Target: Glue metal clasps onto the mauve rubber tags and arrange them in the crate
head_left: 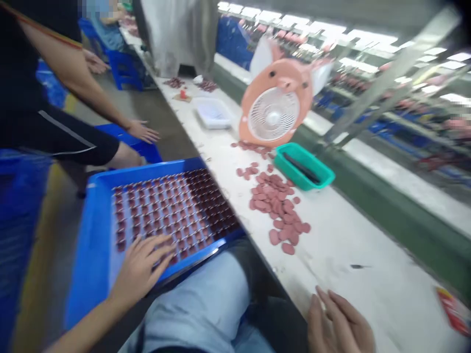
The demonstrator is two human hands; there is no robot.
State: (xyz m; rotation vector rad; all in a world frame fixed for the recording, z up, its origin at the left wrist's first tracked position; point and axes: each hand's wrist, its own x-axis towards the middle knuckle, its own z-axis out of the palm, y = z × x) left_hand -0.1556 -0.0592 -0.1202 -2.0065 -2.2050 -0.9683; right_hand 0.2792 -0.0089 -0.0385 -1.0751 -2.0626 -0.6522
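Note:
My left hand (145,267) is over the near edge of a blue tray (86,245), fingers spread and holding nothing. Rows of small dark red pieces (162,211) fill much of the tray, packed closer on its right side. Low at the right, my right hand (338,323) is over the white table (331,235), its fingers bent and near each other; whether something small sits between them is too blurred to tell. A pile of flat reddish discs (275,198) lies on the table ahead of that hand.
Behind the discs stand a pig-faced fan (274,105) and a green basket (294,171) with a dark item inside. A white tray (213,113) sits farther back. One thin dark tool (358,266) lies at the right. Another person's hand (143,131) rests by a blue stool.

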